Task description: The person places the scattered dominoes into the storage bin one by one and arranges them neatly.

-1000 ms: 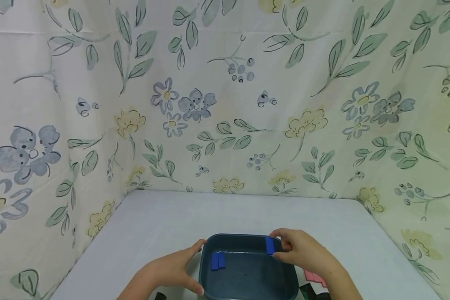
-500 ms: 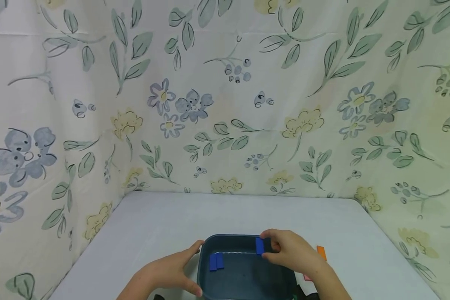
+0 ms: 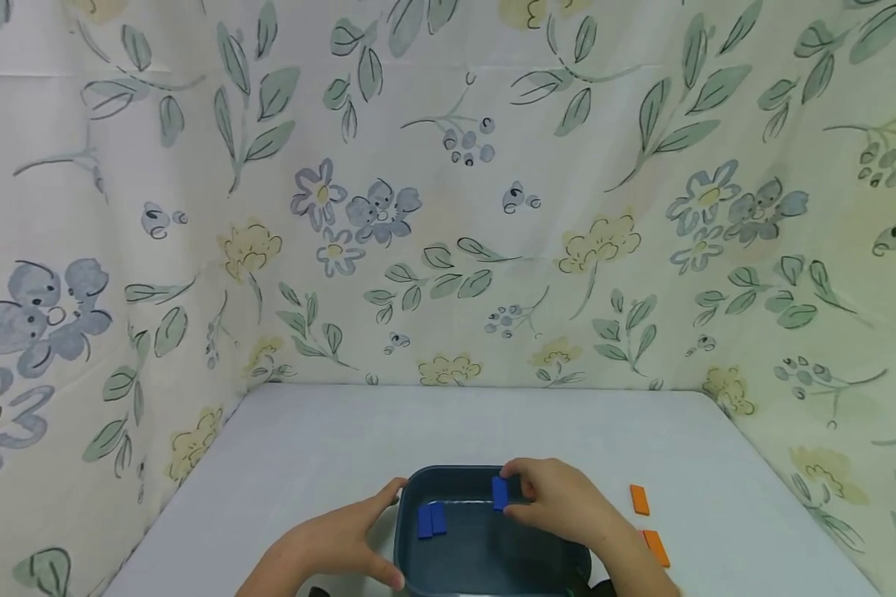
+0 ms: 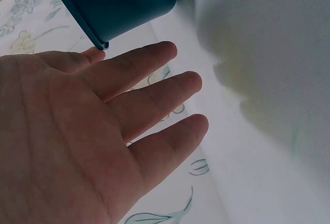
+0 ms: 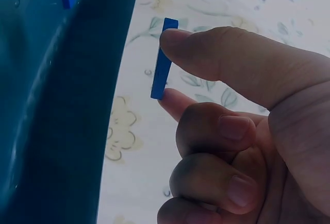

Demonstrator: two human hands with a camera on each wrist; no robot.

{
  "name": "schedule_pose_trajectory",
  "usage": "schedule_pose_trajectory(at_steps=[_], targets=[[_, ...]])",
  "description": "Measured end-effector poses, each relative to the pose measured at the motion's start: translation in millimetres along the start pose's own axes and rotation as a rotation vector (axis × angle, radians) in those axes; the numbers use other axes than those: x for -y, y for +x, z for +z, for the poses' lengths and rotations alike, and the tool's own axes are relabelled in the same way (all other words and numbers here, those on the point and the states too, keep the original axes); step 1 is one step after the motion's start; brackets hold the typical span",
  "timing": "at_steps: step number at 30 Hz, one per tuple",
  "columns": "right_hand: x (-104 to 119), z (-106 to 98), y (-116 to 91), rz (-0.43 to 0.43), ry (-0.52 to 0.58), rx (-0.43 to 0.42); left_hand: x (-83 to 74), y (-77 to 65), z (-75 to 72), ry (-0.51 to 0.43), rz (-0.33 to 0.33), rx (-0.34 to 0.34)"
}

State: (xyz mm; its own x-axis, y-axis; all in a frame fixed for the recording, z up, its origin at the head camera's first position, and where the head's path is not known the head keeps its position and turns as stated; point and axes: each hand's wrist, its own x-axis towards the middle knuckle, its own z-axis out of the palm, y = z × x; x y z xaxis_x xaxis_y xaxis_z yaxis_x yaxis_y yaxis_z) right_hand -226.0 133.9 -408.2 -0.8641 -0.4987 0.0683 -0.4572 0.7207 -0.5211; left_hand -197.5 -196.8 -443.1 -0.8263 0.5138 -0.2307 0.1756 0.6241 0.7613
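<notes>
A dark blue-green tray (image 3: 518, 555) stands near the front of the white table. Two blue blocks (image 3: 431, 521) lie side by side on its left part. Over the tray's far side, my right hand (image 3: 567, 506) pinches a third blue block (image 3: 499, 494) between thumb and index finger; in the right wrist view that block (image 5: 165, 62) is upright and above the rim, the other fingers curled. My left hand (image 3: 343, 535) is spread along the tray's left side. In the left wrist view its fingers (image 4: 149, 100) are straight, with the index fingertip touching the rim.
Two orange blocks (image 3: 640, 500) lie on the table right of the tray, the nearer one beside my right forearm. A sliver of pink shows there, mostly hidden. Floral cloth (image 3: 448, 249) hangs behind the table and along both sides.
My right hand has moved left over the tray with the blue block still pinched. Orange blocks have come out from behind the right forearm. The left hand keeps its place at the tray.
</notes>
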Motion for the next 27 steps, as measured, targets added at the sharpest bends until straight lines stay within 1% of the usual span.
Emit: schedule_pose_trajectory(at_steps=[4, 9, 14, 18, 27], targets=[[1, 1, 6, -0.005, -0.007, 0.012, 0.9, 0.5, 0.4, 0.001, -0.002, 0.000], [2, 2, 15, -0.034, -0.020, 0.019, 2.2, 0.2, 0.7, 0.000, -0.004, -0.004], [5, 2, 22, -0.068, -0.012, 0.026, 3.2, -1.1, -0.8, 0.014, 0.001, 0.010], [7, 5, 25, -0.074, -0.005, 0.032, 2.2, -1.2, -1.4, 0.021, -0.002, 0.017], [7, 12, 37, -0.098, -0.028, 0.033, 1.4, -0.7, -0.8, 0.018, -0.026, -0.008]])
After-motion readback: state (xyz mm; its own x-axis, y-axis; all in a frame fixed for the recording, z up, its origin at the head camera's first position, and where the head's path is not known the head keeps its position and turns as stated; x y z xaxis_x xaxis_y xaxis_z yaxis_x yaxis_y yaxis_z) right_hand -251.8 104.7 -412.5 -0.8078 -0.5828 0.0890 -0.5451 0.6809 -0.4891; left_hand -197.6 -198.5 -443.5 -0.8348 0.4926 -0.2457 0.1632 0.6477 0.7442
